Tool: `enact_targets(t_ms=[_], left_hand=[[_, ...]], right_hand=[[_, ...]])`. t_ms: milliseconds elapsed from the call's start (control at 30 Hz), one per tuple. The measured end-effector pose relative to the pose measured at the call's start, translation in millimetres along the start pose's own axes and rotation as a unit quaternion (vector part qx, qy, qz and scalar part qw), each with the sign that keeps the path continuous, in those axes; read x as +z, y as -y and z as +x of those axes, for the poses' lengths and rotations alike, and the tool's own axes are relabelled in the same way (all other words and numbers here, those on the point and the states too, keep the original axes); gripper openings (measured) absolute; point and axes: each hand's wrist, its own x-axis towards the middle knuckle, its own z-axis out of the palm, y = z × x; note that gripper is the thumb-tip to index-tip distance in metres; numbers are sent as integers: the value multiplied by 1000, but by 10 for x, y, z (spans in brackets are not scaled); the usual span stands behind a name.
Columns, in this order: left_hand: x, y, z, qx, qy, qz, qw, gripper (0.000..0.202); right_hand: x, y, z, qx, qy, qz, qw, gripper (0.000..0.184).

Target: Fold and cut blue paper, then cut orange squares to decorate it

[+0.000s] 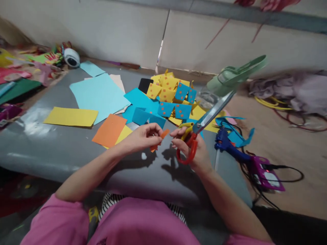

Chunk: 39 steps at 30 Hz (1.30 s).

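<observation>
My left hand [143, 137] pinches a small orange paper strip [165, 133] between thumb and fingers, low over the grey table [163, 180]. Across a small gap, my right hand [200, 154] holds scissors [209, 115] by the red and yellow handles, with the blades pointing up and away to the right. Beyond both hands lie folded blue paper pieces [183, 111] and yellow pieces [167, 95], many with orange squares on them. An orange sheet [109, 129] rests partly over a yellow one, left of my left hand.
Light blue sheets [97, 93] and a yellow strip [71, 116] lie on the left. At right are a blue glue gun [231, 145], a purple box [267, 175] with black cables, and a pale green object [230, 78]. Another person's hands [270, 4] show at the top.
</observation>
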Motion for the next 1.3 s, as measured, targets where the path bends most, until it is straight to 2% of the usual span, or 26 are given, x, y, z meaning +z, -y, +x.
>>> enact_targets(t_ms=[233,367,500,667,833,900,1067,1167,1300], left_hand=[[-25,-18,-14,-49,66,106,991,7],[-58,-64,-17,-21,75,139,987,5],[-122,-125,-24,-19,38,138,990,4],[-183,-131,-30,-22,-22,74,997,16],[-156,-19,10,-26,-18,-40,999,32],[-109,33,22,-31,-5,-53,998,37],[1,101,32,-25,2,-45,999,29],[9,78,36,-12,-35,-71,997,30],[-56,1,31,27,-123,-100,987,29]], right_hand=[[0,8,-21,-7,18,-26,999,41],[-2,35,-12,16,12,-67,998,42],[-7,63,-5,56,22,-93,994,38],[21,79,-49,45,40,-93,994,38],[62,66,-71,55,26,-72,995,37],[79,61,-72,60,13,-56,997,38],[107,68,-71,56,18,-36,998,38],[75,66,-70,78,31,-56,995,45],[-37,30,-37,119,77,-162,976,52]])
